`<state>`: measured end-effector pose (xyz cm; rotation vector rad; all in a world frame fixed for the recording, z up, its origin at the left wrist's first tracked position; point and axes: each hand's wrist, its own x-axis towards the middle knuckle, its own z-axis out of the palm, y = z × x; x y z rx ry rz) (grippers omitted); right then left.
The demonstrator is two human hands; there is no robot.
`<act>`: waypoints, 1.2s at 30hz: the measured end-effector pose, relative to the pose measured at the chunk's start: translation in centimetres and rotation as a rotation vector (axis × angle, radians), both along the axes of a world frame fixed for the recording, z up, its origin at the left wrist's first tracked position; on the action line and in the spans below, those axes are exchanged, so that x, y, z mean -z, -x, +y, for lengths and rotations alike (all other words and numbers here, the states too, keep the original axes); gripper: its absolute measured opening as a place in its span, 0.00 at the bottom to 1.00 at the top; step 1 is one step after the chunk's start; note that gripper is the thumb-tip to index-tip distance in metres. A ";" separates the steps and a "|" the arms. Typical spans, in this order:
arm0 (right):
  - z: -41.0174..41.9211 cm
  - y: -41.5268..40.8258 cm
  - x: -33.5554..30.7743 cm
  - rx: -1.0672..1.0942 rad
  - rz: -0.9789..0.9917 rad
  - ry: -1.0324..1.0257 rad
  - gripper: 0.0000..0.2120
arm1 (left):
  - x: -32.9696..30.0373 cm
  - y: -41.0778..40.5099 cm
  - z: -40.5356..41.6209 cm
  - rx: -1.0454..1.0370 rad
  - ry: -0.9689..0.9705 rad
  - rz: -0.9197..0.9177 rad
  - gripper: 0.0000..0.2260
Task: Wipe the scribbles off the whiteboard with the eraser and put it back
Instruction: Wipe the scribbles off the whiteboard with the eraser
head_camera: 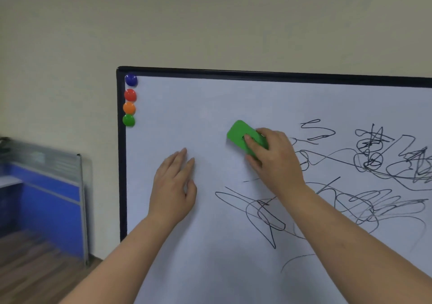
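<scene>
A black-framed whiteboard (187,98) fills the right and lower part of the view. Black scribbles (364,163) cover its middle and right side; its upper left area is bare white. My right hand (273,156) grips a green eraser (240,134) and presses it flat on the board, just left of the scribbles. My left hand (174,186) rests flat on the board with fingers together, to the left of the eraser and below it, holding nothing. More scribbles (264,212) lie under my right forearm.
Blue (131,80), red (130,95), orange (129,108) and green (128,120) round magnets sit in a column at the board's top left corner. A blue office partition (46,193) with a glass top stands to the left, above a wooden floor (35,268).
</scene>
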<state>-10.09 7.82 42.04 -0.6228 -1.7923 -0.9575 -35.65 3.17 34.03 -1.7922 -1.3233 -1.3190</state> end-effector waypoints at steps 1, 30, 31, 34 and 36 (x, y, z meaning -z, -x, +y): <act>-0.1 0.3 -0.6 0.009 0.030 0.009 0.21 | -1.5 0.0 0.1 0.002 -0.042 0.010 0.21; 0.6 0.9 0.3 -0.109 -0.222 -0.003 0.17 | -22.1 -6.2 4.2 -0.118 -0.092 0.199 0.17; 0.8 1.5 2.5 -0.133 -0.336 0.012 0.15 | -21.9 -6.1 4.2 -0.109 -0.095 0.202 0.17; 0.3 0.3 7.9 -0.127 -0.650 0.051 0.13 | -21.8 -6.0 4.1 -0.081 -0.090 0.192 0.17; 0.1 -2.1 8.7 -0.145 -0.697 0.052 0.12 | -21.7 -6.2 4.0 -0.059 -0.086 0.179 0.16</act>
